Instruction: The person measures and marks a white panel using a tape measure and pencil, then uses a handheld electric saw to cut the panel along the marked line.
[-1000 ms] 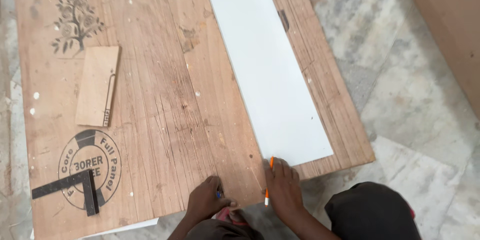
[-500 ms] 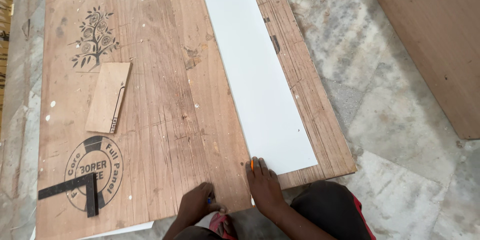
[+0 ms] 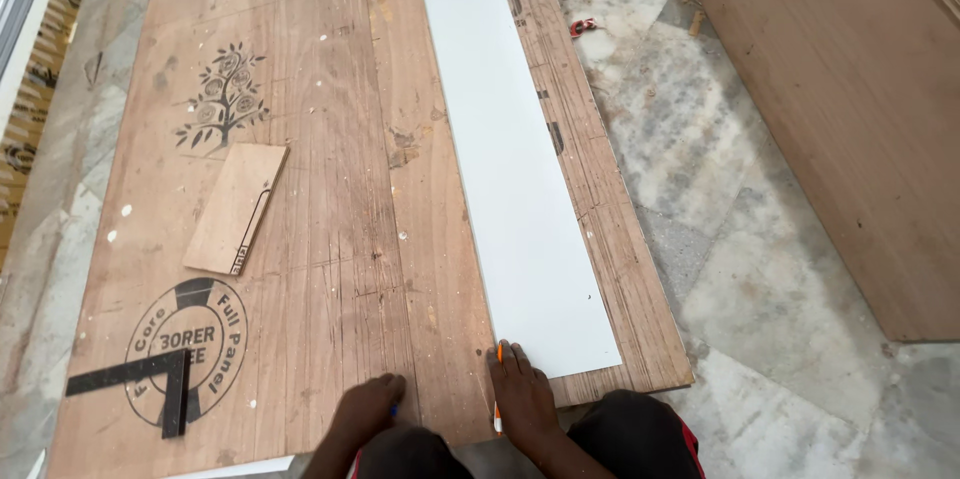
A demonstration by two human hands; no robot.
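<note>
Right hand (image 3: 522,394): you press an orange pencil (image 3: 498,384) flat at the white strip (image 3: 510,159) corner.
Left hand (image 3: 368,406): yours rests loosely curled on the plywood sheet (image 3: 330,189); whether it holds something, I cannot tell.

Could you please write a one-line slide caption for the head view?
Right hand with orange pencil at white strip's near corner; left hand flat on plywood sheet.

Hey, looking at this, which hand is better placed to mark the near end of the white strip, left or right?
Right, probably. The right hand rests at the near corner of the white strip with an orange pencil beside it. The left hand lies flat on the plywood, away from the strip.
</note>
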